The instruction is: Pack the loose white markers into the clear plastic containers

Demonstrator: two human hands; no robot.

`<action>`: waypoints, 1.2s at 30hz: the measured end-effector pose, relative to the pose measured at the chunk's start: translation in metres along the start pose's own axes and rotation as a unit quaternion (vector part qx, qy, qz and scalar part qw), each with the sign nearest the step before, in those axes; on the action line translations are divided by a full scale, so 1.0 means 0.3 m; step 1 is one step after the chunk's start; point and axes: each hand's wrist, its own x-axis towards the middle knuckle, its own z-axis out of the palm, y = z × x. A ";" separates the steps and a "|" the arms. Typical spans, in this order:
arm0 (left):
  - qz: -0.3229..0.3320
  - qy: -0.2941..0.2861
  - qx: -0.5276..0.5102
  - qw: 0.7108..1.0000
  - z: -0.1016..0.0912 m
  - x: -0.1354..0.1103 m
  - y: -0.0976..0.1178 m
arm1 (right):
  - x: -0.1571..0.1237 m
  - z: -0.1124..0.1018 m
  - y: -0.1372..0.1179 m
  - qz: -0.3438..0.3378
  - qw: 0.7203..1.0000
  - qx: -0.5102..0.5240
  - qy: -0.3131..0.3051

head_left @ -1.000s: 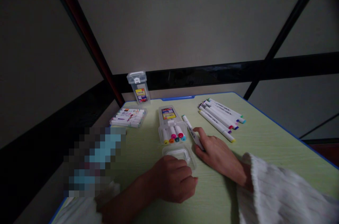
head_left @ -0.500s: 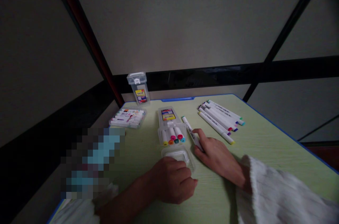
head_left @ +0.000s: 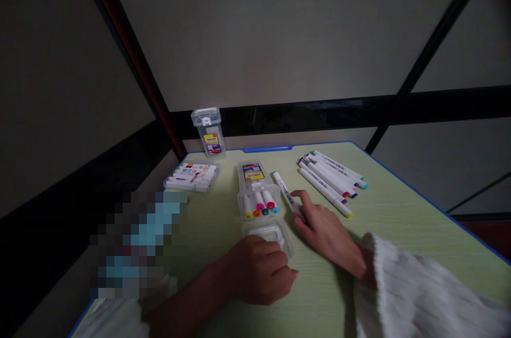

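Just right of a clear plastic case, my right hand [head_left: 321, 231] holds a white marker [head_left: 282, 186] with a green end between thumb and fingers. The marker lies slanted, its far end pointing away from me. The open case [head_left: 252, 186] rests on its side, with several white markers inside showing coloured ends toward me. Its clear lid [head_left: 275, 234] is folded out onto the table. My left hand [head_left: 263, 271] is curled into a loose fist at the near edge of this lid and partly covers it; nothing shows in the fingers.
A pile of white markers [head_left: 329, 178] lies on the right of the pale green table [head_left: 399, 221]. At the back left stands a closed clear case [head_left: 209, 133]. A flat box of markers [head_left: 192, 176] lies before it. Something pixelated [head_left: 147, 237] covers the left edge.
My right index finger has lifted slightly on the marker, and the marker's far end has shifted a little forward. My left hand keeps its place.
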 end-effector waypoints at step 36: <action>-0.450 0.198 -0.385 0.781 0.022 0.022 -0.002 | -0.040 -0.001 -0.019 -0.192 0.955 0.159 0.163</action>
